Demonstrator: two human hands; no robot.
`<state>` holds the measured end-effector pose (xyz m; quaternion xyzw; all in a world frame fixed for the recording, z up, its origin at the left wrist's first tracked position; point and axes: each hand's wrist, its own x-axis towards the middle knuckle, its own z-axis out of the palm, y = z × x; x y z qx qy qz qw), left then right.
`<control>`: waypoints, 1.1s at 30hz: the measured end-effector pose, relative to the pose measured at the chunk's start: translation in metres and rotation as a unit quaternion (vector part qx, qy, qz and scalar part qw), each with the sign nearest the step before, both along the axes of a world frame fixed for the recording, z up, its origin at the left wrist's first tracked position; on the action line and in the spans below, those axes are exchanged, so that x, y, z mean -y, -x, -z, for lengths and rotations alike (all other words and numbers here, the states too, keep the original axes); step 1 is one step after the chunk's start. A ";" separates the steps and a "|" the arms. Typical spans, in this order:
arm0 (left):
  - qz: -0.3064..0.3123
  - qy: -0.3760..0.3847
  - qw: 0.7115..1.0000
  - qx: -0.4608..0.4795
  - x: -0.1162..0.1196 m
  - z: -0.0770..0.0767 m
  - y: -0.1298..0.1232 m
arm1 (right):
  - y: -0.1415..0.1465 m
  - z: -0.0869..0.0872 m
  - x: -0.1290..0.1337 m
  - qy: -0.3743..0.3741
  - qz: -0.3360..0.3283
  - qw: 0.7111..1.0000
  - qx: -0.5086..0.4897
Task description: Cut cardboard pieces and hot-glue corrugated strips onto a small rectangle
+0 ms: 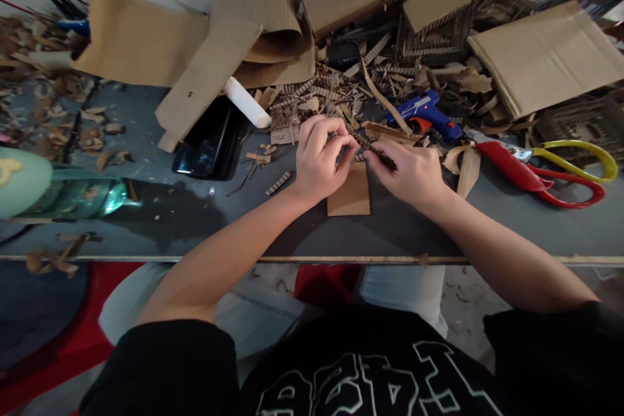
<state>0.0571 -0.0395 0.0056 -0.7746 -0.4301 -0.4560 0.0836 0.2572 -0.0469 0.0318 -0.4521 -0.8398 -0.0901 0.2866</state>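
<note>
A thin strip of corrugated cardboard (373, 149) slants between my two hands above the grey table. My left hand (322, 155) pinches its upper left end between thumb and fingers. Closed around the lower right end is my right hand (409, 172). Below the strip, a small square of brown cardboard (349, 194) lies flat on the table, its top part hidden by the hands. A blue glue gun (426, 112) with an orange trigger rests just behind my right hand.
Red and yellow scissors (526, 159) lie at the right. Behind are cardboard scraps (336, 94), a rolled cardboard sheet (258, 6) and a flat panel (550, 55). Left stand a dark phone-like object (207, 143), a white cylinder (247, 103) and a green bottle (82, 195). The table edge (273, 259) is near.
</note>
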 end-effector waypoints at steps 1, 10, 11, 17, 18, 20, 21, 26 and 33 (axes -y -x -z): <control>0.007 0.006 1.000 -0.002 0.000 0.001 0.000 | 0.000 0.000 0.000 0.001 0.000 1.000 -0.005; 0.033 -0.032 0.999 0.005 -0.002 -0.004 0.002 | 0.001 0.000 0.000 0.027 -0.011 0.997 -0.073; 0.044 -0.042 0.998 0.000 -0.001 -0.005 0.001 | 0.002 -0.001 0.000 0.035 -0.009 0.996 -0.082; 0.116 -0.050 0.992 -0.018 0.007 -0.004 -0.008 | 0.000 -0.005 -0.004 0.031 -0.033 0.990 -0.136; 0.094 -0.026 0.995 -0.008 0.006 -0.003 -0.007 | 0.000 -0.005 -0.005 0.034 -0.035 0.989 -0.143; 0.028 0.027 0.999 0.016 0.003 -0.002 -0.003 | -0.001 -0.006 -0.005 0.055 -0.027 0.987 -0.146; -0.005 0.044 0.999 0.031 0.001 -0.001 0.000 | -0.001 -0.006 -0.005 0.067 -0.021 0.987 -0.144; -0.067 0.044 0.995 0.059 -0.007 -0.002 0.008 | 0.000 -0.007 -0.003 0.074 0.004 0.991 -0.110; -0.061 0.105 0.989 0.084 -0.003 -0.006 0.004 | -0.001 -0.008 0.000 0.061 -0.005 0.997 -0.051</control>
